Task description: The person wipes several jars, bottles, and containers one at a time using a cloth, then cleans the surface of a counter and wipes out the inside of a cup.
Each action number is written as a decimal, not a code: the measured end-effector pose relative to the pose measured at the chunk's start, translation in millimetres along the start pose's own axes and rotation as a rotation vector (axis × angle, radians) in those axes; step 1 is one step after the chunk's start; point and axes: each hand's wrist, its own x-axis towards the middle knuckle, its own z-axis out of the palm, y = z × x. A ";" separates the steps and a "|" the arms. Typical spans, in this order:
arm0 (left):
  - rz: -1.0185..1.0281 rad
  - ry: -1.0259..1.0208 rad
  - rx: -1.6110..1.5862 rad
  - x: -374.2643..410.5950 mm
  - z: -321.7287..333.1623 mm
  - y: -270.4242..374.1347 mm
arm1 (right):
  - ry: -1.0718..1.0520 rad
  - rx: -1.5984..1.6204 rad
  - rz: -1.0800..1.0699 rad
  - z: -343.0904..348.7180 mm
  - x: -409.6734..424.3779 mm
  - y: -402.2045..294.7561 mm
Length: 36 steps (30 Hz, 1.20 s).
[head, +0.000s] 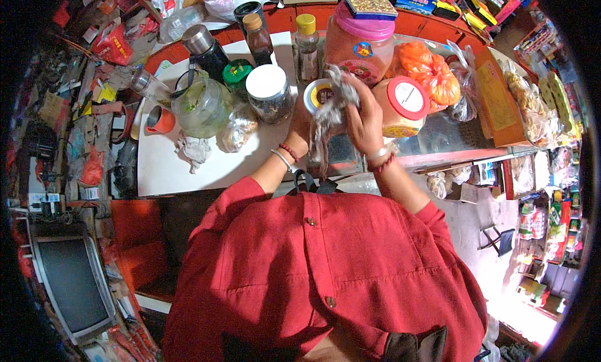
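In the head view, a jar with a white-rimmed, yellow-and-brown lid (pixel 320 95) stands upright at the middle of the counter. My left hand (pixel 300 127) is wrapped round its left side; the fingers are partly hidden. My right hand (pixel 364 108) holds a crumpled grey cloth (pixel 335 99) against the lid's right edge, and the cloth hangs down over the jar's front. Right of my right hand is a jar with a red-rimmed lid (pixel 407 99). A big plastic jar with a pink lid (pixel 359 47) stands behind. To the left is a glass jar with a white lid (pixel 268 94).
Left on the white board (pixel 155 174) stand a round glass jar (pixel 204 108), a red cup (pixel 160 120), a black flask (pixel 206 52) and a crumpled tissue (pixel 195 151). Bottles (pixel 307 47) stand behind. An orange plastic bag (pixel 429 73) and a cardboard box (pixel 497 99) lie right.
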 end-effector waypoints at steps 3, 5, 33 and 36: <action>-0.175 0.041 -0.243 -5.3 2.3 -6.8 | -0.063 -0.014 -0.081 -2.8 -46.3 -10.7; -0.028 -0.012 -0.080 -10.5 1.1 -13.6 | 0.011 0.075 -0.004 6.6 -64.5 -0.6; 0.131 -0.324 0.389 -21.6 -24.3 -23.8 | 0.186 0.543 0.410 30.0 -43.8 5.8; -0.086 -0.214 0.243 -27.3 -7.5 9.7 | 0.228 0.431 0.381 36.2 -47.7 15.6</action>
